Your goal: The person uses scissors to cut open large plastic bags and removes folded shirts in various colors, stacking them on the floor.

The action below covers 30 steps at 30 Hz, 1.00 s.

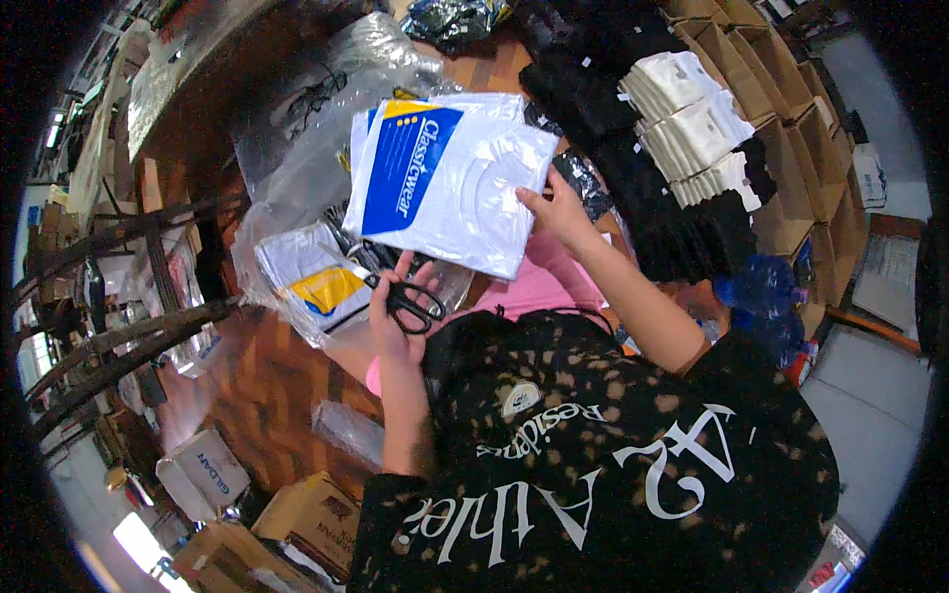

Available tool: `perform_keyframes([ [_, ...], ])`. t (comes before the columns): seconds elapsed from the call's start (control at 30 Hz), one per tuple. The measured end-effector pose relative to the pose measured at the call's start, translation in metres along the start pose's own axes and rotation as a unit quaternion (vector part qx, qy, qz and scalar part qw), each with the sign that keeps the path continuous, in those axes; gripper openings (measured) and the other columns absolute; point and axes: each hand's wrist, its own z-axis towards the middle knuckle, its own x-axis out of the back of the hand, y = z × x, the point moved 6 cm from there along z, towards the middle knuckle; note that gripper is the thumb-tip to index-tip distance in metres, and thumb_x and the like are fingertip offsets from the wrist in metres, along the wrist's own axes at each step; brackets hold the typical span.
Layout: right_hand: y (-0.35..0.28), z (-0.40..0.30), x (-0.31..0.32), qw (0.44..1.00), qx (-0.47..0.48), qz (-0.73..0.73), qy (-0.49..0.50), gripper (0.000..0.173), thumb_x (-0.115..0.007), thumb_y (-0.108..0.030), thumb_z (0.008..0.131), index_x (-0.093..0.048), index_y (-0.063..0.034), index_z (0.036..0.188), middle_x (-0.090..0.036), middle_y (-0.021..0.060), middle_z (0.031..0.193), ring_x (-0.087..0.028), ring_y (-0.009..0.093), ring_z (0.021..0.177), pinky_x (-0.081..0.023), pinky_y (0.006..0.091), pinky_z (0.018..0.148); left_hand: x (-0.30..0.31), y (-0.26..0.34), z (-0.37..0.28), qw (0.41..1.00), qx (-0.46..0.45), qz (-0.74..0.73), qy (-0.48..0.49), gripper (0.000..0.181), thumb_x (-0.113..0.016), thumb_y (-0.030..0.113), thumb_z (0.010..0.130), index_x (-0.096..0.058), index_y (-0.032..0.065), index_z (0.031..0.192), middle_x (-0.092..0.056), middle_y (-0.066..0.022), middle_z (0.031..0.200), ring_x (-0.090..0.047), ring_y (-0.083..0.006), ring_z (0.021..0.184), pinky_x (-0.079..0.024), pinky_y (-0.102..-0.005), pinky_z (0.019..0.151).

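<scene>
My right hand (561,211) grips the edge of a flat plastic-wrapped white shirt (497,178), its thumb on top. The pack has a blue and yellow Classicwear panel, and more white packs show behind it. In my left hand (397,307) rests a pair of black-handled scissors (415,305), blades pointing away to the upper left. The left fingers are partly spread beneath the handles, near the pack's lower edge. Below the blades lies another wrapped white shirt (285,256) with a yellow and blue panel, on a large clear plastic bag (263,200).
Stacks of black garments (652,230) and folded cream garments (693,122) lie to the right, beside open cardboard boxes (786,167). Blue water jugs (764,289) stand near my right elbow. Cardboard boxes (311,519) sit at the lower left on the wooden floor (252,385).
</scene>
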Motion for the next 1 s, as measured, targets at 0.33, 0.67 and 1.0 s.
perform_keyframes([
  [0.33, -0.028, -0.02, 0.048, 0.912, -0.201, 0.356, 0.003, 0.041, -0.059, -0.01, 0.085, -0.046, -0.0001, 0.123, -0.059, 0.0108, 0.112, -0.06, 0.022, 0.098, -0.05, 0.0368, 0.086, -0.043, -0.041, -0.01, 0.987, 0.084, 0.1, -0.097, 0.019, -0.058, 0.021, 0.087, -0.048, 0.0051, 0.093, -0.056, -0.0183, 0.118, -0.059, -0.0253, 0.101, -0.048, -0.0375, 0.085],
  [0.67, -0.065, -0.091, 0.263, 0.988, -0.135, 0.076, 0.017, 0.05, -0.07, -0.013, 0.075, -0.053, 0.0013, 0.12, -0.061, 0.0077, 0.111, -0.058, 0.018, 0.101, -0.043, 0.0323, 0.091, -0.083, -0.037, -0.017, 0.886, 0.207, 0.351, -0.222, 0.032, -0.054, 0.007, 0.087, -0.053, -0.0016, 0.118, -0.062, -0.0114, 0.108, -0.059, -0.0208, 0.101, -0.045, -0.0322, 0.09],
  [1.0, -0.224, 0.046, 0.282, 0.983, 0.014, -0.172, -0.059, 0.056, -0.07, -0.026, 0.075, -0.052, 0.0004, 0.121, -0.061, 0.0069, 0.109, -0.058, 0.017, 0.096, -0.046, 0.0313, 0.086, -0.032, -0.039, -0.005, 0.958, 0.116, 0.174, -0.195, 0.021, -0.058, 0.019, 0.086, -0.053, 0.0019, 0.098, -0.062, -0.0167, 0.105, -0.06, -0.0229, 0.097, -0.046, -0.0349, 0.087],
])
